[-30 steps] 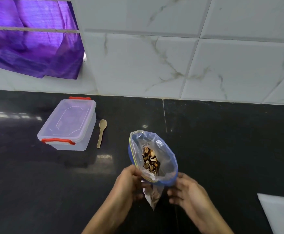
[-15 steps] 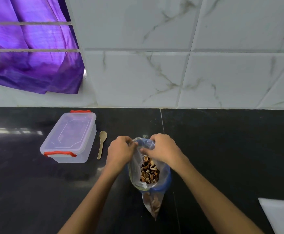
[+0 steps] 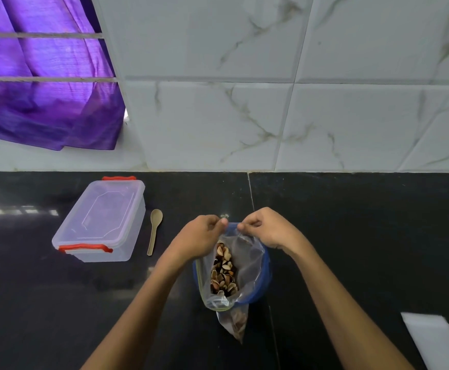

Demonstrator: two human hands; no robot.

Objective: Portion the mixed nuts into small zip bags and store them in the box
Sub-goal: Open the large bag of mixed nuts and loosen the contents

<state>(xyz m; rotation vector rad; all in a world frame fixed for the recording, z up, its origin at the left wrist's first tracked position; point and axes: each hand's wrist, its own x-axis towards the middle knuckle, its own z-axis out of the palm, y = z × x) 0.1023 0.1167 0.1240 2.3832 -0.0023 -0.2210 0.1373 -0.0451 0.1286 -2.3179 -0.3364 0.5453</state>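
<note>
A clear zip bag (image 3: 247, 263) with a blue seal strip stands on the black counter, its mouth wide open, holding mixed nuts (image 3: 223, 273). My left hand (image 3: 199, 237) and my right hand (image 3: 266, 229) both pinch the far rim of the bag, fingertips almost touching. A clear plastic box (image 3: 103, 222) with red clips and its lid on sits to the left. A small wooden spoon (image 3: 154, 231) lies beside the box.
White sheets (image 3: 437, 340), perhaps small bags, lie at the counter's right front. A tiled wall rises behind the counter, and a purple curtain (image 3: 44, 84) hangs at the upper left.
My hands moved from the near side of the bag up to its far rim and now pinch it close together. The camera view tilted slightly upward.
</note>
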